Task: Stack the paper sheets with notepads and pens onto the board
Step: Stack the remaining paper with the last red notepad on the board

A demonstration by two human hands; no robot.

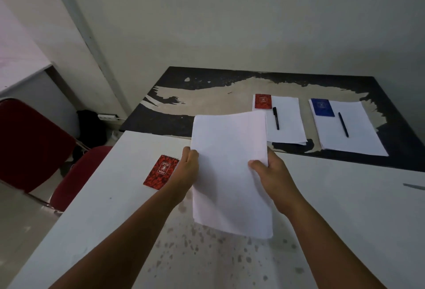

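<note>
I hold a stack of white paper sheets [230, 169] in the air over the white table, my left hand [187, 167] gripping its left edge and my right hand [271, 173] its right edge. A red spiral notepad [161, 172] lies on the white table just left of my left hand. Beyond lies the worn black board [161, 118]. On it rest two sets: paper sheets [288, 125] with a red notepad [263, 101] and a black pen [276, 118], and further right paper sheets [354, 134] with a blue notepad [322, 107] and a black pen [343, 124].
The white table [345, 208] has a speckled patch near me. Two red chairs [34, 146] stand at its left side. A grey object [414, 186] shows at the table's right edge. A wall runs behind the board.
</note>
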